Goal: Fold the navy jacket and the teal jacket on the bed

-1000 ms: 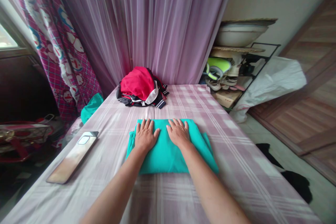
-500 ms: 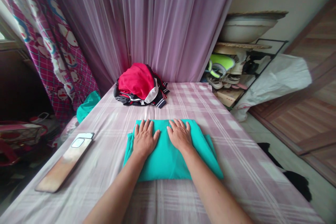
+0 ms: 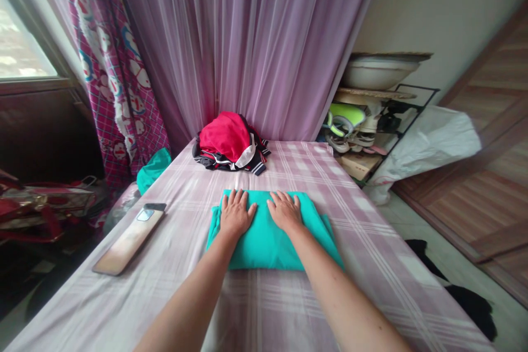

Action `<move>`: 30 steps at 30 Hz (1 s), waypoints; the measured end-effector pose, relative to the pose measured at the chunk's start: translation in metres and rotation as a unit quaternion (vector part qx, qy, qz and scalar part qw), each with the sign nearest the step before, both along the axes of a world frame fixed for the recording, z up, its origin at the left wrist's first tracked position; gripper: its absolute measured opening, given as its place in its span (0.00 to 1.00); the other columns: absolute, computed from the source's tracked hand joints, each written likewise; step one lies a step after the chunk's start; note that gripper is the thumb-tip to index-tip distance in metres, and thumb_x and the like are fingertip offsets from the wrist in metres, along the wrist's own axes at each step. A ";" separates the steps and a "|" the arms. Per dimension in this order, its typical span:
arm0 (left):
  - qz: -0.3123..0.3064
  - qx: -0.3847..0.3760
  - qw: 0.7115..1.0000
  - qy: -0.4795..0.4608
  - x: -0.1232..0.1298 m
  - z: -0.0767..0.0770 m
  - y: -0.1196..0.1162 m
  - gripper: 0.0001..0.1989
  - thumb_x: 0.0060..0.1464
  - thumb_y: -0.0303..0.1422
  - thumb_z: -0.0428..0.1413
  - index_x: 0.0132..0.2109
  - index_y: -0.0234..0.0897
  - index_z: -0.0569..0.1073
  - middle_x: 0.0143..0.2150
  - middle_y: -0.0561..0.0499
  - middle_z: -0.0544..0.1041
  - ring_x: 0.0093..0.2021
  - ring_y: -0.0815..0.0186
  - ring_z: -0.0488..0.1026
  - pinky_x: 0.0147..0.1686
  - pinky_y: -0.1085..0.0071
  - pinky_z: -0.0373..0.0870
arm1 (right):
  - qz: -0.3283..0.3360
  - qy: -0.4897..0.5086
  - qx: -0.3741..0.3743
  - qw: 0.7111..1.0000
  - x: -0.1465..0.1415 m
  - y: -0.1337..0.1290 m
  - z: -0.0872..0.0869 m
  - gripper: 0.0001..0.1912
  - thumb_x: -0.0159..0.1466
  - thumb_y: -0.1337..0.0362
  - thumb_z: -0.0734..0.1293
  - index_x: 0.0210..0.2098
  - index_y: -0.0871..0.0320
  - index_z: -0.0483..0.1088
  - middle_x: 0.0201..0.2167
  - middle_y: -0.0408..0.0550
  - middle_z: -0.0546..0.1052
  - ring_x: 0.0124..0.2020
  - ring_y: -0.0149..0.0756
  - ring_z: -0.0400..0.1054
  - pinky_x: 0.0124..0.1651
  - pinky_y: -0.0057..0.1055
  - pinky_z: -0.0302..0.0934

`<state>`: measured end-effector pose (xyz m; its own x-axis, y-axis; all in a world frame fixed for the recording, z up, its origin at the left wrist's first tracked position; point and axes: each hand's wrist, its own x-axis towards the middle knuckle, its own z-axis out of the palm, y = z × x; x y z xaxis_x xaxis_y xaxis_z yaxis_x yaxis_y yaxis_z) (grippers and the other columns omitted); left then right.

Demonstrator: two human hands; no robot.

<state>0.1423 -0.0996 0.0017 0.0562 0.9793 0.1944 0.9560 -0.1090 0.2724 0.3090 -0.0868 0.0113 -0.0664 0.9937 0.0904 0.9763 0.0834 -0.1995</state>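
Observation:
A folded teal garment [image 3: 268,247] lies flat in front of me on the plaid cloth [image 3: 371,286]; which kind of garment it is, I cannot tell. My left hand [image 3: 237,214] rests palm down on its upper left part, fingers stretched out and thumb apart. On the upper right part lies my right hand [image 3: 285,211], also flat with its fingers spread. Neither hand grips the fabric. Lower folded layers stick out a little at the left and right sides of the garment.
A crumpled pile of red and black clothes [image 3: 226,140] sits at the far end. On the left lies a phone [image 3: 130,242], near teal fabric [image 3: 153,170] at the edge. Purple curtains [image 3: 256,38] hang behind. A shoe rack [image 3: 398,140] stands right, beside a white plastic bag [image 3: 433,137].
The camera view has tilted up and shifted slightly, showing more of the window at left. Both hands stay flat on the folded teal garment, which looks unchanged.

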 end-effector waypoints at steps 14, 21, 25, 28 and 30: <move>-0.015 -0.036 0.999 0.025 -0.004 0.008 0.008 0.28 0.66 0.47 0.42 0.66 0.40 0.65 0.70 0.42 0.63 0.72 0.52 0.53 0.68 0.47 0.48 | -0.025 -0.028 0.053 0.998 0.037 -0.089 -0.020 0.27 0.72 0.55 0.52 0.67 0.55 0.62 0.69 0.55 0.61 0.70 0.48 0.51 0.69 0.55 0.40; -0.021 -0.087 0.995 0.054 -0.045 0.034 0.036 0.24 0.66 0.44 0.40 0.60 0.42 0.71 0.64 0.42 0.71 0.63 0.51 0.68 0.60 0.49 0.61 | 0.145 -0.007 -0.029 0.989 0.068 -0.118 -0.006 0.40 0.63 0.45 0.66 0.70 0.49 0.55 0.73 0.54 0.51 0.73 0.49 0.44 0.71 0.55 0.39; -0.023 -0.103 0.992 0.072 -0.059 0.033 0.039 0.24 0.65 0.44 0.44 0.61 0.39 0.70 0.64 0.40 0.71 0.63 0.51 0.68 0.62 0.48 0.58 | 0.176 -0.031 -0.025 0.983 0.077 -0.119 0.001 0.37 0.62 0.62 0.69 0.69 0.47 0.57 0.72 0.53 0.55 0.72 0.48 0.47 0.70 0.54 0.42; -0.013 -0.105 0.991 0.085 -0.061 0.031 0.034 0.25 0.64 0.45 0.44 0.60 0.37 0.70 0.63 0.37 0.72 0.63 0.48 0.68 0.64 0.44 0.53 | 0.185 -0.047 0.000 0.982 0.079 -0.109 0.002 0.33 0.63 0.69 0.67 0.67 0.46 0.62 0.70 0.53 0.60 0.70 0.48 0.51 0.69 0.56 0.45; -0.006 -0.105 0.990 0.092 -0.063 0.031 0.029 0.27 0.64 0.47 0.44 0.59 0.35 0.70 0.62 0.35 0.73 0.62 0.47 0.68 0.63 0.44 0.53 | 0.183 -0.056 0.009 0.982 0.082 -0.101 0.001 0.33 0.63 0.71 0.66 0.66 0.45 0.62 0.69 0.53 0.61 0.70 0.48 0.52 0.69 0.56 0.45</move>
<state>0.0796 -0.0704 0.0330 0.0839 0.9961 -0.0279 0.9904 -0.0803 0.1122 0.3906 -0.1874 0.0125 -0.4288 0.8998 0.0804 0.8962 0.4350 -0.0879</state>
